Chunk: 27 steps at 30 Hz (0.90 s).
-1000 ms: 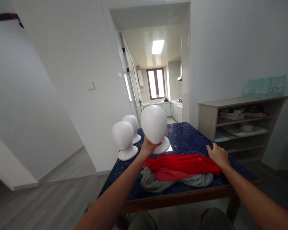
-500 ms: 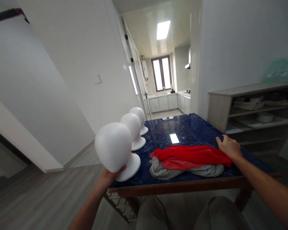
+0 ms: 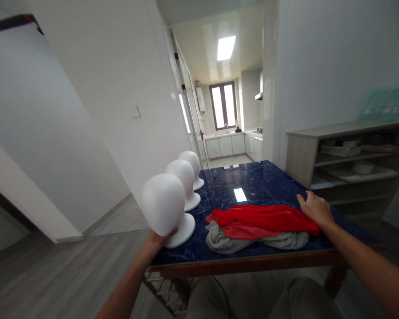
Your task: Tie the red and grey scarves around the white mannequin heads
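Observation:
My left hand point(image 3: 157, 238) is closed on the neck of the nearest white mannequin head point(image 3: 162, 204), at the table's left edge; part of the fingers is hidden behind the head. Behind it, a second mannequin head point(image 3: 180, 176) and a third mannequin head point(image 3: 190, 162) stand upright in a row. A red cloth point(image 3: 262, 219) lies bunched over a grey cloth point(image 3: 232, 241) on the blue marbled table point(image 3: 219, 190). Just right of the red cloth, my right hand point(image 3: 315, 208) rests on the tabletop, thumb apart from the fingers and holding nothing.
An open shelf unit point(image 3: 302, 153) with trays and a bowl point(image 3: 363, 167) stands right of the table, bottles point(image 3: 389, 104) on its top. Beyond the table a doorway leads into a kitchen. A metal rack point(image 3: 162, 292) is under the table's left front.
The nearest mannequin head has shifted slightly right, closer to the second one, with my left hand on it. My right hand stays by the cloth. The view has tilted a little.

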Each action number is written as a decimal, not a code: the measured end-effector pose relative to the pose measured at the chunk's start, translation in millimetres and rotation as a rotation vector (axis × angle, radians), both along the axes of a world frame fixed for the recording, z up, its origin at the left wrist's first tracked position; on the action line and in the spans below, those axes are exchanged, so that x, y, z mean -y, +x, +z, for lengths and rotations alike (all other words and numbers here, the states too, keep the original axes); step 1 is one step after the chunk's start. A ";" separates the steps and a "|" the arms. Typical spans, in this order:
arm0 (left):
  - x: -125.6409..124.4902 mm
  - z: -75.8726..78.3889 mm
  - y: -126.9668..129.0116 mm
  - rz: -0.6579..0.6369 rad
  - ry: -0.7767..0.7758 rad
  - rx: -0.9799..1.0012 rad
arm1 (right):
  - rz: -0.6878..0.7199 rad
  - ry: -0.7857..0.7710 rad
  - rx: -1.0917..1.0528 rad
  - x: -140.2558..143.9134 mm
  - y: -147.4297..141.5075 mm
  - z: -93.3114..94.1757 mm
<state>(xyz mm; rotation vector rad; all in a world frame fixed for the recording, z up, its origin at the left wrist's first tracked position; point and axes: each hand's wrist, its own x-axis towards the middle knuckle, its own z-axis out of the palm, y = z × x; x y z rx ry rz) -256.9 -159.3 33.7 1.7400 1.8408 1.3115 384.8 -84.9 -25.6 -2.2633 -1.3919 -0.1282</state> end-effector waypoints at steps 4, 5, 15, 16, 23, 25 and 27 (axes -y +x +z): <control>-0.6 -2.9 -0.3 -0.021 -0.047 0.043 | -0.002 -0.005 0.001 -1.6 1.0 -1.6; -0.6 -4.3 -1.9 -0.031 -0.060 0.047 | -0.002 -0.005 0.000 -1.3 0.6 -1.2; 78.6 -18.3 19.5 0.264 0.446 0.081 | -0.010 -0.002 -0.017 3.7 -7.3 6.2; 89.4 -19.5 31.8 0.282 0.523 0.026 | -0.012 0.001 -0.014 4.0 -8.1 6.6; 88.8 -11.0 141.6 -0.598 0.273 -0.650 | -0.016 -0.013 -0.006 5.3 -9.2 7.3; 66.6 -2.4 167.7 -0.692 0.163 -0.702 | -0.011 -0.012 -0.010 5.6 -9.7 7.8; 40.6 6.1 190.7 -0.778 0.123 -0.741 | -0.007 0.000 -0.011 6.1 -11.0 8.5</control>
